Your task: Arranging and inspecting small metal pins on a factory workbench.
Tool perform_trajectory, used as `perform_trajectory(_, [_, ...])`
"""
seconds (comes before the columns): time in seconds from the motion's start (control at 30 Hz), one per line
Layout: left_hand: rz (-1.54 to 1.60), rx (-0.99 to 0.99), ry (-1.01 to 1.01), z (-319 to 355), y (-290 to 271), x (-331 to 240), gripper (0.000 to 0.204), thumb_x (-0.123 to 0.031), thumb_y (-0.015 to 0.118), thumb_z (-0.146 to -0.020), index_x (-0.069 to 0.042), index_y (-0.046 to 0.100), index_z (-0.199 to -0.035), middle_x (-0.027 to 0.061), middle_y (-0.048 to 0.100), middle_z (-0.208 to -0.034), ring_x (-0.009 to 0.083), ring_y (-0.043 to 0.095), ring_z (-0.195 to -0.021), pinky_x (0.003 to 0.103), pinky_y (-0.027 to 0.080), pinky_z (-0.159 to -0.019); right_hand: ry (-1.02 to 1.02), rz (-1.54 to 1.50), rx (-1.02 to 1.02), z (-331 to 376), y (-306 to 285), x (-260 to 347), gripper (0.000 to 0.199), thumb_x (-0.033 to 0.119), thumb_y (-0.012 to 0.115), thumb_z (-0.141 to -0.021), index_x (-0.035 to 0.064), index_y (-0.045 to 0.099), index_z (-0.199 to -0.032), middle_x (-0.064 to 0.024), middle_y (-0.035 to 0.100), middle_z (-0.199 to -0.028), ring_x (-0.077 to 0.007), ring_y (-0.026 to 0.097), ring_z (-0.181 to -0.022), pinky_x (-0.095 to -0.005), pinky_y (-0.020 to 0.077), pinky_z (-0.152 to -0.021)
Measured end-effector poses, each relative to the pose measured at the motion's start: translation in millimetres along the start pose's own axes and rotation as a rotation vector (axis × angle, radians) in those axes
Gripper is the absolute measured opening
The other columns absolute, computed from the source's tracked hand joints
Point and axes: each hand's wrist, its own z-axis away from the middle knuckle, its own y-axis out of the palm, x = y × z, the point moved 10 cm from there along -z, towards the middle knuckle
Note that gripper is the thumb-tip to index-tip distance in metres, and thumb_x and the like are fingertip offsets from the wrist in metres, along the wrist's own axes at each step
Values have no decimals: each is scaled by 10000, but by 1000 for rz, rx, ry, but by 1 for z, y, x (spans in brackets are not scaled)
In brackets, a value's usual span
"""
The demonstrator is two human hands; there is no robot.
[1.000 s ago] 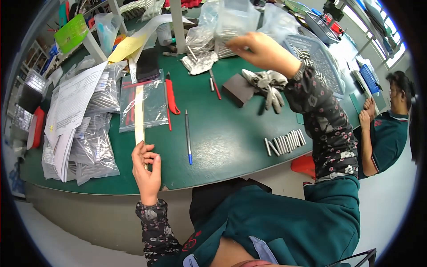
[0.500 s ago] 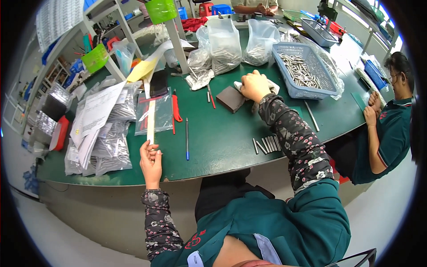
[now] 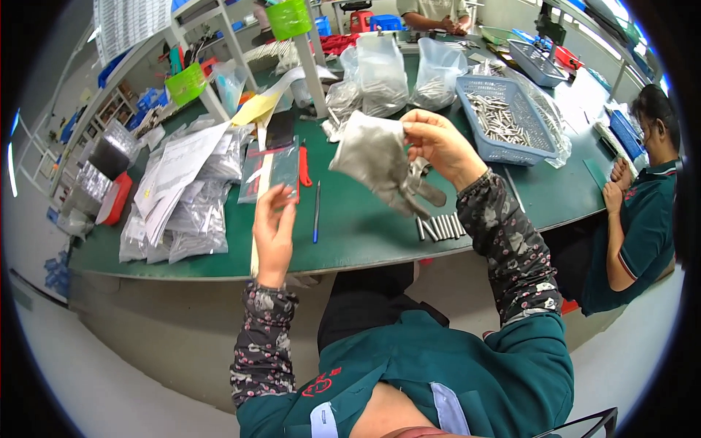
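Note:
My right hand [image 3: 438, 142] is raised over the green table [image 3: 350, 233], gripping a limp grey glove [image 3: 376, 164] by its cuff so that the fingers hang down. My left hand [image 3: 274, 233] holds a long pale flat strip [image 3: 260, 186] upright near the table's front edge. Below the glove, a row of short metal rods [image 3: 442, 226] lies on the table. A blue pen [image 3: 316, 212] lies between my hands.
A blue basket of metal rods [image 3: 504, 120] stands at the back right, with clear bags [image 3: 380, 69] beside it. Stacks of bagged parts and papers [image 3: 182, 204] cover the left. A red tool [image 3: 304, 166] lies near the pen. A co-worker [image 3: 642, 197] sits on the right.
My right hand has picked the grey glove up off the table and lifted it toward me. My left hand has risen a little with the strip.

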Motion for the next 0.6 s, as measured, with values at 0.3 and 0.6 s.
perform_trajectory(0.3, [372,101,-237,14,27,-6,87,-100,595,-927,-25,599,-970,-53,585,-844,7,500,-760,170,396,-679,54,399,53,6,61,-43,146,144,619,-876,16,629,-945,-16,646,-879,-88,592,-790,-232,469,-643])
perform_trajectory(0.6, [433,39,-305,60,33,-9,111,-134,561,-948,-39,505,-948,27,597,-866,72,574,-726,221,485,-631,-314,1006,47,81,152,-40,433,366,762,-713,39,581,-931,-120,620,-849,-317,623,-797,-397,487,-683])
